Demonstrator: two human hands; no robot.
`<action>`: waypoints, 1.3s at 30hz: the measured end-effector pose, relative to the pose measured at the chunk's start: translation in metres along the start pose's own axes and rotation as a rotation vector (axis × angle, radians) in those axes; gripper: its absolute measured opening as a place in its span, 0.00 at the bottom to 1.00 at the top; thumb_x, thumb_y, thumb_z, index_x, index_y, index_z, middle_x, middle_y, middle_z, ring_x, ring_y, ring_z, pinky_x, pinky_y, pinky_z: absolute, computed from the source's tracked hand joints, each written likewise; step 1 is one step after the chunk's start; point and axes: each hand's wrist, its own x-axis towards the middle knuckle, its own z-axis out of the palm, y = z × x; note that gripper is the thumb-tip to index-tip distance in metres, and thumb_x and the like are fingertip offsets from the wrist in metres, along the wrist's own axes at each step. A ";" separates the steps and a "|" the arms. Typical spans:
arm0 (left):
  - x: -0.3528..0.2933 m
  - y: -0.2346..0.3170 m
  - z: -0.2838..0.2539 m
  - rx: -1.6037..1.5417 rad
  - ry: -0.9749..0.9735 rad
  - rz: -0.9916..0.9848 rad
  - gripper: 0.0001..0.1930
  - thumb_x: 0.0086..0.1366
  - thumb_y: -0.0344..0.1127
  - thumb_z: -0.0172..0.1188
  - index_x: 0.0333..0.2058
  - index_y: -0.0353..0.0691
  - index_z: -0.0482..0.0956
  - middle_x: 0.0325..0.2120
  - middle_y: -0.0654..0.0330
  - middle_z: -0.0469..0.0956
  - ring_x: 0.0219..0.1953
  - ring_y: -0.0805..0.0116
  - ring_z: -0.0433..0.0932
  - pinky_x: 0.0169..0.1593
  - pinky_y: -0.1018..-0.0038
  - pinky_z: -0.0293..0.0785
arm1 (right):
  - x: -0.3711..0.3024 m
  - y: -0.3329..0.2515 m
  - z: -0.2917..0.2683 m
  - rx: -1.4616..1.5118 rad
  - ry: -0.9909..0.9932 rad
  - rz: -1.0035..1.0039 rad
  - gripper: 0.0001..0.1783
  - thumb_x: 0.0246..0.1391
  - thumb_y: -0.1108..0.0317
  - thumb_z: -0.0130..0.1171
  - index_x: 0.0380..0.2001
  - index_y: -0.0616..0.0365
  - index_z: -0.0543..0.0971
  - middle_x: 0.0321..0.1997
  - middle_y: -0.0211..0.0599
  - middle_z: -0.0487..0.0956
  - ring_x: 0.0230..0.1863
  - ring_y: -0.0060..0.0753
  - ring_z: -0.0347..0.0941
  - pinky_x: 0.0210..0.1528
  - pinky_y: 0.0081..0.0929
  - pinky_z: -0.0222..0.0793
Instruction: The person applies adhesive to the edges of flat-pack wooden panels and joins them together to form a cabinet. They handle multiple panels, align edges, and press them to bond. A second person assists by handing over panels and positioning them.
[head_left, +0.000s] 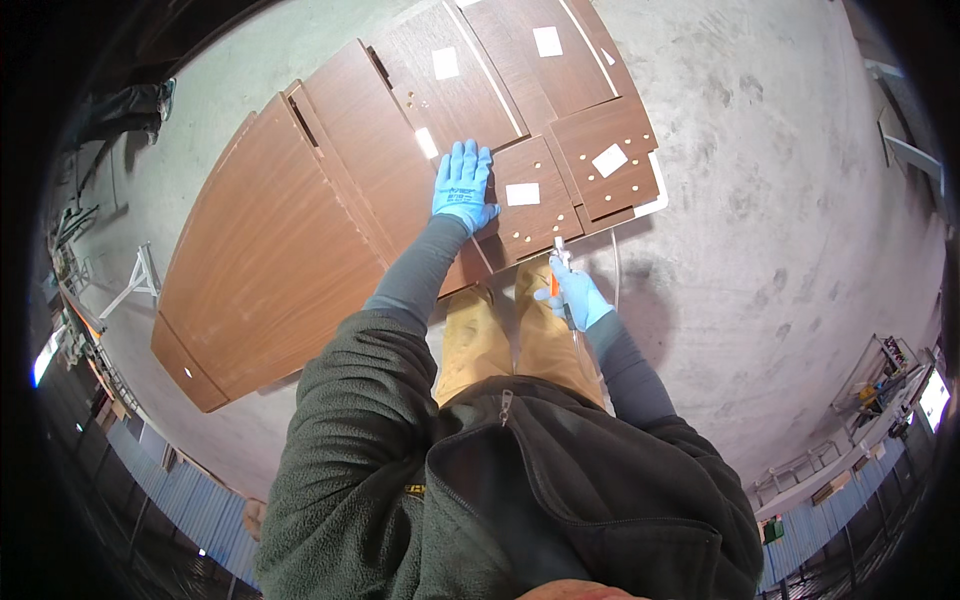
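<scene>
My left hand, in a blue glove, lies flat with its fingers stretched forward on brown wood-look panels. Just right of it is a small panel with a white label and several pale round dots along its edges. My right hand, also gloved in blue, is closed round an air gun with a silver nozzle and an orange part. The nozzle points forward at the near edge of that small panel; whether it touches cannot be told. A thin hose hangs below the hand.
Long brown panels stretch away to the left. Another dotted panel lies at the right end, by a white corner. A white metal stand is at far left. A person's dark-clothed legs show at upper left; a cart is far right.
</scene>
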 end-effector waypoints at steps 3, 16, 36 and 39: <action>0.000 0.002 -0.001 0.018 -0.009 -0.006 0.60 0.54 0.59 0.71 0.76 0.42 0.46 0.77 0.46 0.45 0.79 0.44 0.42 0.79 0.52 0.38 | -0.007 0.012 0.008 -0.023 -0.080 -0.035 0.26 0.68 0.43 0.55 0.43 0.58 0.73 0.38 0.54 0.85 0.17 0.20 0.65 0.20 0.21 0.63; -0.006 -0.004 -0.001 -0.046 0.063 0.026 0.56 0.55 0.57 0.69 0.76 0.42 0.49 0.76 0.46 0.47 0.78 0.44 0.43 0.78 0.50 0.39 | -0.035 0.005 0.010 -0.205 -0.176 -0.157 0.20 0.72 0.49 0.53 0.43 0.57 0.75 0.38 0.52 0.86 0.17 0.16 0.63 0.20 0.18 0.59; -0.364 -0.108 0.074 -0.146 0.199 -0.332 0.48 0.58 0.49 0.65 0.72 0.36 0.56 0.75 0.40 0.48 0.78 0.40 0.44 0.77 0.46 0.42 | 0.025 0.009 0.249 -0.524 -0.400 -0.008 0.34 0.68 0.39 0.52 0.52 0.65 0.72 0.36 0.54 0.85 0.18 0.27 0.71 0.19 0.26 0.65; -0.407 -0.118 0.098 -0.160 0.105 -0.359 0.47 0.59 0.51 0.63 0.73 0.37 0.56 0.75 0.42 0.48 0.78 0.42 0.43 0.77 0.48 0.41 | 0.033 -0.020 0.288 -0.386 -0.327 -0.102 0.36 0.69 0.41 0.49 0.62 0.63 0.66 0.41 0.56 0.86 0.15 0.23 0.64 0.18 0.23 0.62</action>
